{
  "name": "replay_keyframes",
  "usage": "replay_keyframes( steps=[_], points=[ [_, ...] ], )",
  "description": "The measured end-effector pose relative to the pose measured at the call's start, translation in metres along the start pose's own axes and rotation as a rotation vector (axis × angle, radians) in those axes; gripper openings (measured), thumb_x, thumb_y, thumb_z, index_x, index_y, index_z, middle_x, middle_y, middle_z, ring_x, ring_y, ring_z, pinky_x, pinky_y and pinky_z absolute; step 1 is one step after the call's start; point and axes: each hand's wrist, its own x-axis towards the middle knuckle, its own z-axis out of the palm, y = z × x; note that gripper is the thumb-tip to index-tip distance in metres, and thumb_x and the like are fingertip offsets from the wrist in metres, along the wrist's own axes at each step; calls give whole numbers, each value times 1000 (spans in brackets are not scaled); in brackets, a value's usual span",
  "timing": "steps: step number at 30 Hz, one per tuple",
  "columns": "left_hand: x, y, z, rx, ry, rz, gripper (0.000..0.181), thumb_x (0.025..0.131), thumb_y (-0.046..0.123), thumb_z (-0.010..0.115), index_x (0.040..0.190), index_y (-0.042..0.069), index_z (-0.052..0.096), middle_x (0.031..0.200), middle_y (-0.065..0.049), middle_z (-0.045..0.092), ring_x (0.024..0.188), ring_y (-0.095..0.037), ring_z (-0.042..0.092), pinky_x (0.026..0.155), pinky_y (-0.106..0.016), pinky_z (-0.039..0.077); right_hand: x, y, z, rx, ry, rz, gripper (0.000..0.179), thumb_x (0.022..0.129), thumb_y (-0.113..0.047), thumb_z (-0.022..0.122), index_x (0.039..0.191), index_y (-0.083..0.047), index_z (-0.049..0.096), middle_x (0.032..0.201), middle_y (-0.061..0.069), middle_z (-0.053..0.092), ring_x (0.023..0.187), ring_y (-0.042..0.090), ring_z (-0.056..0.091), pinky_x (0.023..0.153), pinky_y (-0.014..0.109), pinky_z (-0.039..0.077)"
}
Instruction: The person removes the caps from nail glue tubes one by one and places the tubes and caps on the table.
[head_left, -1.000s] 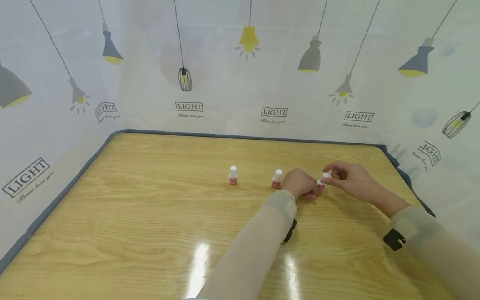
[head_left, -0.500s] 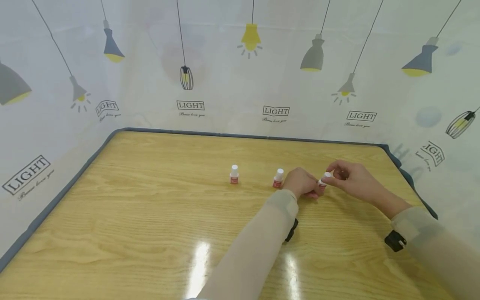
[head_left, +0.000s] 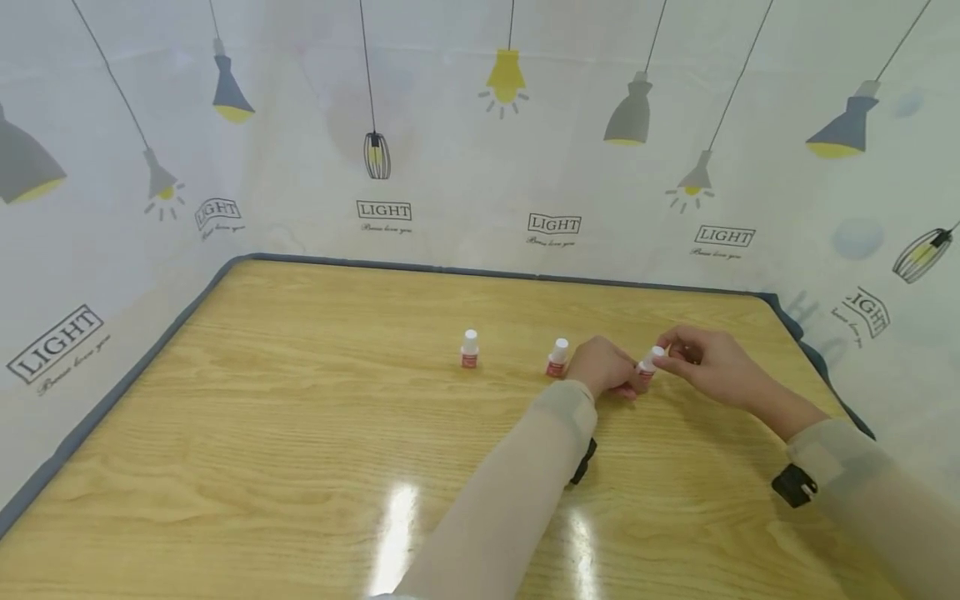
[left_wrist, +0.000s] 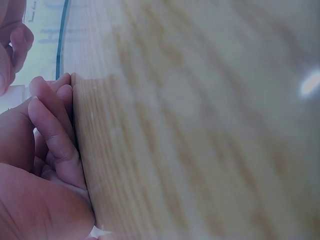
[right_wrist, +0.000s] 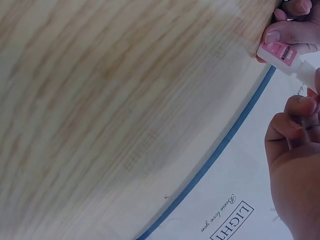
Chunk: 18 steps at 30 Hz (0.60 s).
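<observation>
A small white bottle with a pink-red label [right_wrist: 281, 55] leans between my two hands at the right of the table. My left hand [head_left: 602, 367] grips its lower body, with the thumb over the label in the right wrist view. The right hand [head_left: 712, 362] pinches the white cap [head_left: 657, 352] between thumb and fingertips. In the left wrist view, the curled fingers of my left hand [left_wrist: 55, 135] rest against the table and hide most of the bottle. Two similar bottles stand upright to the left: one capped bottle [head_left: 557, 358] near my left wrist, another capped bottle [head_left: 469, 350] farther left.
The wooden table [head_left: 300, 433] has a dark blue-grey edge strip [head_left: 487, 272] along its far and side edges. A white curtain [head_left: 450, 167] printed with lamps surrounds it. A black wrist device [head_left: 793, 486] hangs at the right sleeve.
My right thumb and fingers have shifted slightly on the cap, so more of it shows. The left hand keeps its grip on the bottle, and the other two bottles stay put.
</observation>
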Motion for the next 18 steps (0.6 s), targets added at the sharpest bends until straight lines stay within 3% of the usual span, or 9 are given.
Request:
replay_keyframes(
  steps=[8, 18],
  points=[
    [3, -1, 1, 21, 5, -13, 17, 78, 9, 94, 70, 19, 83, 55, 1, 72, 45, -6, 64, 53, -17, 51, 2, -1, 0, 16, -20, 23, 21, 106, -29, 69, 118, -11, 70, 77, 2, 55, 54, 6, 38, 55, 28, 39],
    [2, -1, 3, -2, 1, 0, 15, 79, 7, 93, 71, 17, 84, 55, 0, 72, 43, -6, 62, 52, -18, 51, 1, -4, -5, -29, -36, 78, 31, 104, -37, 70, 119, -10, 72, 60, -6, 35, 51, 7, 27, 53, 29, 33]
  ],
)
